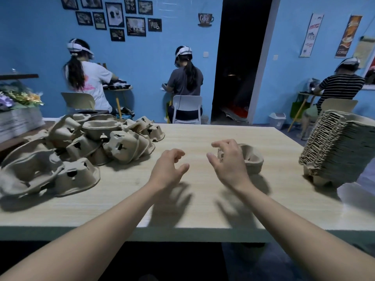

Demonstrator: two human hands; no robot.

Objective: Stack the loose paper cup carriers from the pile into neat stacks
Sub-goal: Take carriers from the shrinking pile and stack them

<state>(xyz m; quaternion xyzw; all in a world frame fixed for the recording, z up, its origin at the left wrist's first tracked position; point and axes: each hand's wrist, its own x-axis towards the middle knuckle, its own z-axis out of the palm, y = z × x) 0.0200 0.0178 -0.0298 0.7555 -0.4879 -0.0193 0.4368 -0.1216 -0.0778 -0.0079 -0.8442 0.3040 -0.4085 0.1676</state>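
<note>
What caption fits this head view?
Both hands, left and right, hover open between loose carrier pile and tall stack.

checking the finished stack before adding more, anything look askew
Yes: the tall stack of brown pulp cup carriers at the table's right end leans left, its base near the edge.

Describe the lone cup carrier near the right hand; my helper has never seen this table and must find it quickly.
Start at the long pale wooden table. A jumbled pile of carriers lies at its left end, a tall neat stack at its right. The lone carrier sits between them, just beyond the right hand; it alone stands apart.
</note>
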